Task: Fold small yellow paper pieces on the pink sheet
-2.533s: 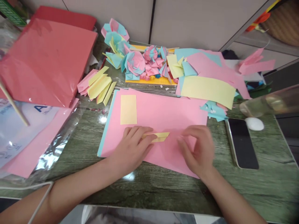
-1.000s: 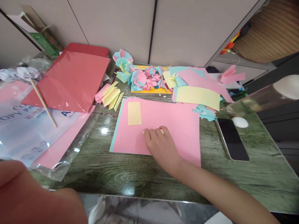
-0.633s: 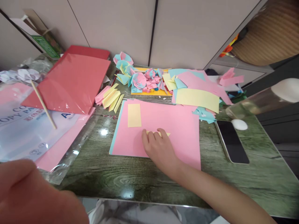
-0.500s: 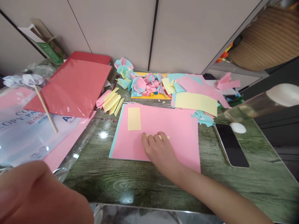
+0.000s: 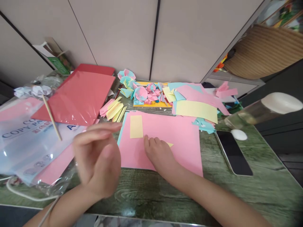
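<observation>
My left hand (image 5: 98,157) is raised above the table's front left, slightly blurred by motion. Its fingers are bent with the thumb apart, and nothing shows between them. On the stack of pink paper (image 5: 187,132) rests my right hand (image 5: 161,154), fingers curled down over a piece of yellow paper (image 5: 170,144). Only a pointed tip of that piece shows beyond the knuckles; the rest is covered. A flat yellow paper rectangle (image 5: 136,126) lies on the pink sheet, left of my right hand. Blue paper edges show under the pink sheet's left side.
Folded yellow and pink strips (image 5: 115,109) lie behind the stack, near paper flowers (image 5: 142,93) and paper scraps (image 5: 196,108). To the right are a phone (image 5: 233,153) and a clear bottle (image 5: 255,110). Red sheets (image 5: 78,97), a wooden stick (image 5: 52,118) and plastic packaging (image 5: 21,142) occupy the left.
My left hand has moved away from the camera, toward the pink paper, from the lower left corner. My right hand stays on the yellow piece. The view has shifted slightly.
</observation>
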Available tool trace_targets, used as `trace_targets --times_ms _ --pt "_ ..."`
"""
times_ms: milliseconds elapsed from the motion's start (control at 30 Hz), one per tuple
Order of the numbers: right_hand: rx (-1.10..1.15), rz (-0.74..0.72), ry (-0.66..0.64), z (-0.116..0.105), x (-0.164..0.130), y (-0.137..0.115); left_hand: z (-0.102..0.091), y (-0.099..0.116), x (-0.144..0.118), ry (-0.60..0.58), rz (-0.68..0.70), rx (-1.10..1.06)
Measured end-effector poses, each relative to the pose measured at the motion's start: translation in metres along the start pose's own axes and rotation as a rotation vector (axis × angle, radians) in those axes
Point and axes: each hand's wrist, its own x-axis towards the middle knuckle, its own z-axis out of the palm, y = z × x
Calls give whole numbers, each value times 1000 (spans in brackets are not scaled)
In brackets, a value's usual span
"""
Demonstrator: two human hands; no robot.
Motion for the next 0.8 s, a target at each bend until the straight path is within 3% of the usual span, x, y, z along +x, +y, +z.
trace_targets --times_ms 33,233,300,400,500,633,800 --pt "9 -3 -1 -1 0 0 1 -10 -1 -7 8 -14" --pt "123 12 71 -17 -8 27 1 -54 -14 -296 -340 145" --pt "490 147 306 -24 -12 43 3 -58 -20 -416 -433 155" --pt "934 313 431 -25 -18 64 9 -62 -26 -578 -535 152" --pt "968 348 366 -14 -21 75 13 -66 -29 -652 -576 180" --pt "728 168 161 7 -23 74 9 -75 -23 -605 -565 254" --pt "649 112 81 19 -23 67 4 -80 -18 -641 -524 353"
